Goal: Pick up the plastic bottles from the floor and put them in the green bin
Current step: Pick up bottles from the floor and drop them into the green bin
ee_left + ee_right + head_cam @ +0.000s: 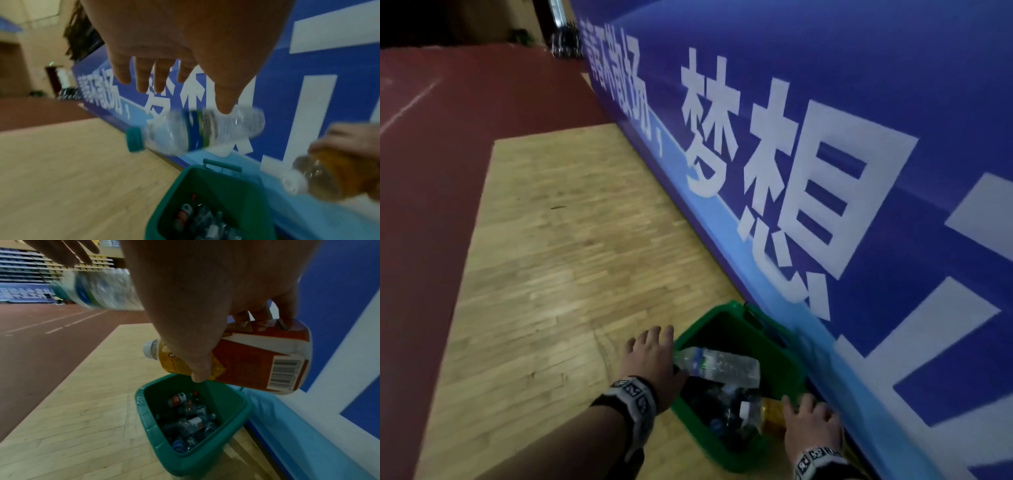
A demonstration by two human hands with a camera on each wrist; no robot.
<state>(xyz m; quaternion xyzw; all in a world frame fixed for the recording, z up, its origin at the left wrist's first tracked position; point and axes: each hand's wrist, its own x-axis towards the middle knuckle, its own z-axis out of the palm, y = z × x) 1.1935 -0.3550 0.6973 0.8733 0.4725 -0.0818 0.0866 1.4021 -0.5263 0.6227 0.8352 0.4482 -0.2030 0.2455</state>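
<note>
A clear water bottle (pixel 719 368) with a teal cap lies sideways in the air over the green bin (pixel 700 317), blurred in the wrist views (pixel 195 131) (pixel 102 288). My left hand (pixel 650 353) (pixel 197 73) hovers above it with fingers spread and straight; only the thumb tip is near the bottle. My right hand (pixel 808 425) (pixel 205 337) grips an orange-labelled bottle (pixel 770 416) (pixel 329 175) (pixel 257 360) with a white cap, tilted cap-down over the bin's near right side. The bin (pixel 164 201) (pixel 144 415) holds several bottles.
A tall blue banner wall (pixel 859 171) with white lettering runs along the right, right behind the bin. Wooden floor (pixel 568 257) stretches to the left and ahead, bordered by red track surface (pixel 431 171).
</note>
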